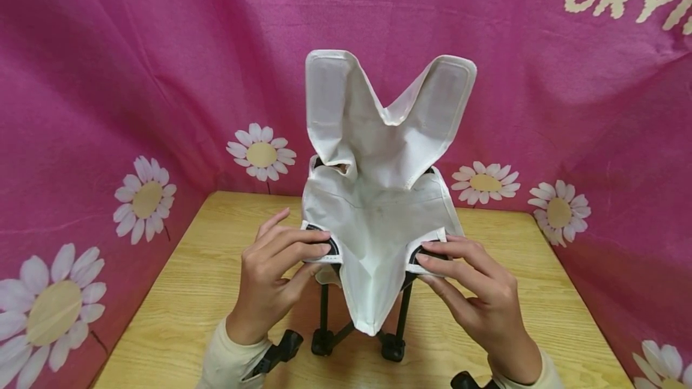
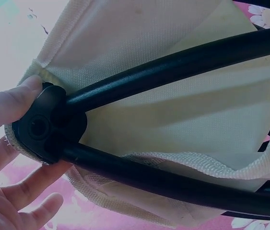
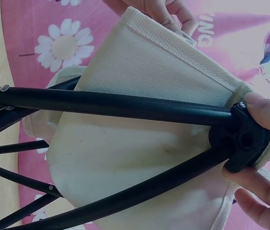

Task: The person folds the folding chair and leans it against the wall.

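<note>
A small folding chair (image 1: 381, 197) is upright between the desk's (image 1: 178, 293) left and right edges. The left hand (image 1: 270, 272) pinches one seat corner at its black plastic joint (image 2: 39, 125), and the right hand (image 1: 483, 284) pinches the opposite joint (image 3: 245, 139), fingers nearly closed; this paired grip probably keeps the seat spread and the frame balanced.

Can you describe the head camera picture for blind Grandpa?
A person's left hand and right hand hold the near corners of a white fabric seat on a black frame, above a pale wooden table. Behind hangs a pink cloth backdrop with white daisies.
</note>
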`<control>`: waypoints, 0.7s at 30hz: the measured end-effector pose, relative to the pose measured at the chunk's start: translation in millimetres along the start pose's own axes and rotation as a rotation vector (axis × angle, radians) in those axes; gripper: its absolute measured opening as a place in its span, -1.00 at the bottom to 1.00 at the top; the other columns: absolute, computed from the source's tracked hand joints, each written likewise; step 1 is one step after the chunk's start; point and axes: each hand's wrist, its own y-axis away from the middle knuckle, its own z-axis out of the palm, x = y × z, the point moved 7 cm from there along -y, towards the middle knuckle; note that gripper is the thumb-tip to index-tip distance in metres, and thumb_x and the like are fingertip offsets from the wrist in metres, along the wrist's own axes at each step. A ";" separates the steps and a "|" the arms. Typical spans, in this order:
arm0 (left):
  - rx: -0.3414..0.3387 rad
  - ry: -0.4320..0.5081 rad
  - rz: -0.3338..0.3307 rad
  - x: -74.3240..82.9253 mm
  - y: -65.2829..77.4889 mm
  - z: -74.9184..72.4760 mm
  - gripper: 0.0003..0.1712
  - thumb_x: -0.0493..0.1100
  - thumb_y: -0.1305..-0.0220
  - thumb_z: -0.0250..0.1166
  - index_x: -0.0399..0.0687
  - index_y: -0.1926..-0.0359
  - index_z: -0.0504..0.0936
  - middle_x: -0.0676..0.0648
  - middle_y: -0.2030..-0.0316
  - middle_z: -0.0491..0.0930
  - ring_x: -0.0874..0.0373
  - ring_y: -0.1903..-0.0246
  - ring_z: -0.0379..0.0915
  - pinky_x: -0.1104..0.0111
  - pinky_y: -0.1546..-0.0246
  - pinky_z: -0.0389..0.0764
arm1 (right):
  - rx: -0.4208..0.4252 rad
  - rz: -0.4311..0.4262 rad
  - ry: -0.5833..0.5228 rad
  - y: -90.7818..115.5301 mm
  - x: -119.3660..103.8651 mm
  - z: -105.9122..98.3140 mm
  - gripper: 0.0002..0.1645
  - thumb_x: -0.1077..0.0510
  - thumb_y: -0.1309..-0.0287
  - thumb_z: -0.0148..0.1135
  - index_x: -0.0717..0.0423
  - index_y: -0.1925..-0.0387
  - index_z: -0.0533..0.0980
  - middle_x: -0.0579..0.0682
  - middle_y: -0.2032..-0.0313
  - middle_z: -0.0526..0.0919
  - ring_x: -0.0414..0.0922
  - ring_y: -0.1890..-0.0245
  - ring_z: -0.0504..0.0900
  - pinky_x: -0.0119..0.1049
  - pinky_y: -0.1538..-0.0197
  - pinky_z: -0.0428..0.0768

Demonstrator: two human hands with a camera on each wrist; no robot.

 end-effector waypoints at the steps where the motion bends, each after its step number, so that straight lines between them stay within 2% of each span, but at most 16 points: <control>1: -0.002 0.000 -0.002 -0.1 0.1 0.2 -0.81 -0.11 -0.28 0.30 -0.12 0.36 0.73 -0.11 0.28 0.71 0.03 0.31 0.63 -0.06 -0.18 0.35 | 0.001 -0.002 0.000 0.0 0.0 -0.1 -0.65 0.05 -0.20 0.28 0.31 0.26 0.69 0.24 0.22 0.66 -0.06 0.11 0.60 -0.37 -0.16 0.46; 10: -0.009 0.001 0.015 0.4 0.0 2.8 -0.84 -0.13 -0.26 0.32 -0.12 0.35 0.72 -0.11 0.27 0.71 0.02 0.30 0.63 -0.02 -0.20 0.33 | 0.003 -0.003 -0.005 -0.4 0.3 0.1 -0.65 0.05 -0.21 0.28 0.32 0.25 0.69 0.24 0.22 0.66 -0.05 0.11 0.60 -0.37 -0.16 0.46; 16: -0.011 -0.001 0.002 0.7 -1.2 3.8 -0.82 -0.10 -0.28 0.30 -0.11 0.35 0.73 -0.10 0.27 0.71 0.03 0.29 0.64 -0.02 -0.20 0.33 | 0.005 -0.010 -0.006 1.5 3.5 -0.5 -0.66 0.06 -0.20 0.30 0.31 0.25 0.69 0.23 0.21 0.66 -0.04 0.12 0.60 -0.35 -0.17 0.46; 21: -0.009 0.003 0.016 1.1 -1.5 5.3 -0.84 -0.13 -0.26 0.32 -0.12 0.35 0.72 -0.11 0.27 0.71 0.04 0.30 0.64 -0.03 -0.19 0.34 | 0.016 -0.042 -0.033 2.3 5.4 -1.4 -0.71 0.12 -0.17 0.33 0.31 0.25 0.69 0.23 0.20 0.66 0.00 0.13 0.60 -0.31 -0.17 0.46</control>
